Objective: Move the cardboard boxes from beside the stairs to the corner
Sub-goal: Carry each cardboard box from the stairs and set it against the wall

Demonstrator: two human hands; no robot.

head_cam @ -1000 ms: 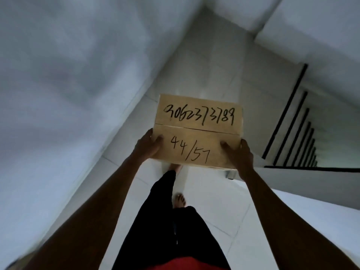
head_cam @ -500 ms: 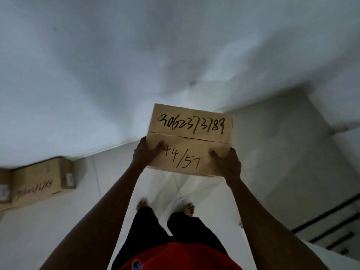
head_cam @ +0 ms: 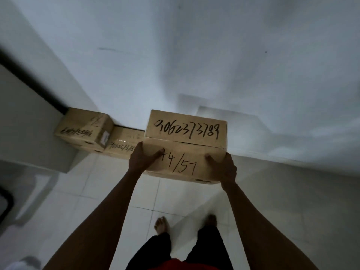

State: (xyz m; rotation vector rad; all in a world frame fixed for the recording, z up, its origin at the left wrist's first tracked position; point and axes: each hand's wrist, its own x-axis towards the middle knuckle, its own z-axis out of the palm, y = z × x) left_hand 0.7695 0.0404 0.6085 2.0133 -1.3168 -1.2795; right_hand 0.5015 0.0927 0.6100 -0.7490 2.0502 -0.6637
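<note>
I hold a brown cardboard box (head_cam: 186, 137) in front of my chest, with black handwritten numbers on its taped top. My left hand (head_cam: 143, 158) grips its near left corner and my right hand (head_cam: 224, 168) grips its near right corner. Ahead on the left, in the corner where the white wall meets a grey panel, other cardboard boxes rest on the floor: one raised box (head_cam: 83, 129) with writing on its side, and a lower box (head_cam: 121, 143) beside it, partly hidden behind the carried box.
A white wall (head_cam: 214, 55) fills the view ahead. A grey panel with a dark edge (head_cam: 29, 80) stands at the left. The floor is pale tile (head_cam: 101, 191). My bare feet (head_cam: 161, 224) show below, and a dark object (head_cam: 4, 201) sits at the far left edge.
I have turned left away from the stairs and walked on with the box. The stairs left the view and the boxes in the corner came closer, toward the centre.
</note>
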